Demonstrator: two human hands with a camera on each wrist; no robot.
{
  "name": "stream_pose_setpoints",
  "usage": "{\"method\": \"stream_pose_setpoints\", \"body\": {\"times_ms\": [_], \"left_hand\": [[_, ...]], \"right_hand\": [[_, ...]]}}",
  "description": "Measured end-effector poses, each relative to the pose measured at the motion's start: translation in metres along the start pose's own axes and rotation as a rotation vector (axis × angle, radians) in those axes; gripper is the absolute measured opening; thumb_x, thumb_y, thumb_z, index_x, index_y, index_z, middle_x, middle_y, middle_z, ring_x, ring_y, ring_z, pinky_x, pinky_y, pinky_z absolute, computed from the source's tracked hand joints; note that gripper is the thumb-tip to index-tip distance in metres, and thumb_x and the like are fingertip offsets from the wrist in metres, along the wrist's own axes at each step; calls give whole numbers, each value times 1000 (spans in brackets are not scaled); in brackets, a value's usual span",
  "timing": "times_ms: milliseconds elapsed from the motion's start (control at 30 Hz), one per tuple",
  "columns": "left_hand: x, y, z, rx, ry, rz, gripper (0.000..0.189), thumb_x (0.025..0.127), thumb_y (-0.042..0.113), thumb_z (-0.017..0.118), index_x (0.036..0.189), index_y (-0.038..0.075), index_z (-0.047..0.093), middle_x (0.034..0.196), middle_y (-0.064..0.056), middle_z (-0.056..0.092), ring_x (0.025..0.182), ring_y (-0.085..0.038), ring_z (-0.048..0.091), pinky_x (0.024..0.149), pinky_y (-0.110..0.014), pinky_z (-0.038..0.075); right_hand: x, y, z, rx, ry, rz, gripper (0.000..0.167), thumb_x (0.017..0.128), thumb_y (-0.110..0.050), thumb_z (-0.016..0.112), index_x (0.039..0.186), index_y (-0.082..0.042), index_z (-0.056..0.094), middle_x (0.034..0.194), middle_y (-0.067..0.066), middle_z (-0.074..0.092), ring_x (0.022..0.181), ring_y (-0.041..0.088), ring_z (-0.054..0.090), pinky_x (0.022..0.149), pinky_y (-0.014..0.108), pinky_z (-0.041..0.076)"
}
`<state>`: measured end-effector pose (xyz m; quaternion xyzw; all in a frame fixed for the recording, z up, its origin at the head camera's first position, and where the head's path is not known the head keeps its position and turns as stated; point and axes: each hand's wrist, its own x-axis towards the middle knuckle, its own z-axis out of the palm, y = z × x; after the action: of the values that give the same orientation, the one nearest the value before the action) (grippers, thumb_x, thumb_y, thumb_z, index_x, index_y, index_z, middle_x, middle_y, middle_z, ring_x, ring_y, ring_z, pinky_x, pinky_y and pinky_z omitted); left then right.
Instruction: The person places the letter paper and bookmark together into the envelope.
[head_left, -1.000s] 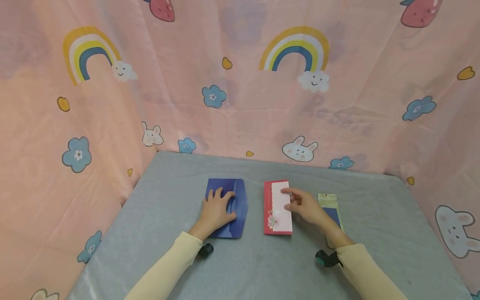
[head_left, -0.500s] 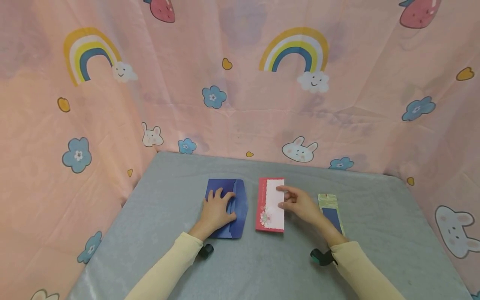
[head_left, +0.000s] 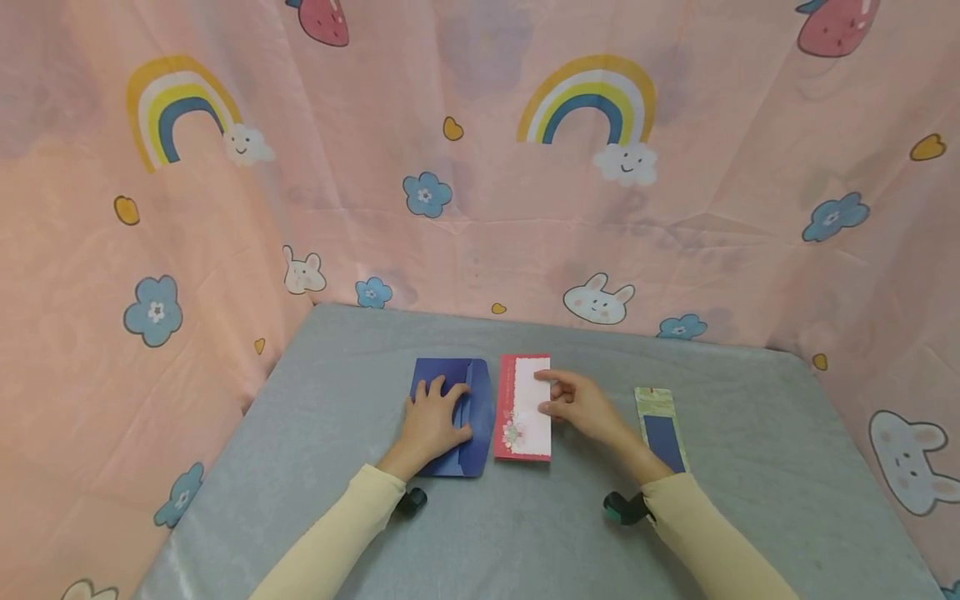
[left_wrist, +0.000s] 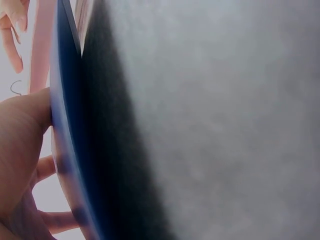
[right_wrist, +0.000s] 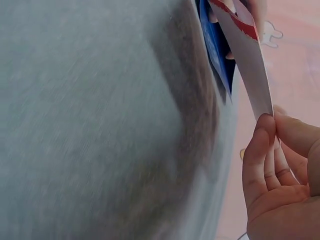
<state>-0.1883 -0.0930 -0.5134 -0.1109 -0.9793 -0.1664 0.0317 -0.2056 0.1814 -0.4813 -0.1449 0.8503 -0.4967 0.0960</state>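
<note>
A blue envelope (head_left: 477,437) lies on the table, its pointed flap unfolded to the right. My left hand (head_left: 431,423) rests on it with fingers spread, thumb near the flap. In the left wrist view, the thumb and fingers all touch one face of the envelope (left_wrist: 64,100). Just right of the flap is a red card with a white panel and flowers (head_left: 525,417), raised off the table. My right hand (head_left: 588,410) pinches its right edge between thumb and fingers; the right wrist view shows this grip on the card (right_wrist: 250,65).
A narrow green patterned strip with a dark blue panel (head_left: 663,440) lies to the right, partly behind my right forearm. The grey cloth-covered table (head_left: 300,400) meets a pink printed curtain (head_left: 480,250) at the back and sides.
My right hand has carried the red card leftwards, from well apart to close beside the envelope's flap. The left hand and the envelope have stayed in place.
</note>
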Motion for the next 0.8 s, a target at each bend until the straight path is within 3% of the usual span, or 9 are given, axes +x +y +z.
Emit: {"method": "stream_pose_setpoints", "body": {"times_ms": [200,800], "left_hand": [[1,0,0,-24,-10,-11,56,77,36,74,130,27,58,145,-23,48,135,-55,39,99,-73,36],[0,3,-3,-27,-36,-37,59,79,38,76,134,26,57,147,-23,47,137,-55,38,102,-74,34]], "right_hand": [[8,-4,11,-8,-2,33,50,87,-11,73,135,-8,59,86,10,55,65,17,57,64,34,55],[24,-5,30,-4,-42,34,46,89,-7,69,134,-4,60,85,7,52,63,15,53,56,23,45]]}}
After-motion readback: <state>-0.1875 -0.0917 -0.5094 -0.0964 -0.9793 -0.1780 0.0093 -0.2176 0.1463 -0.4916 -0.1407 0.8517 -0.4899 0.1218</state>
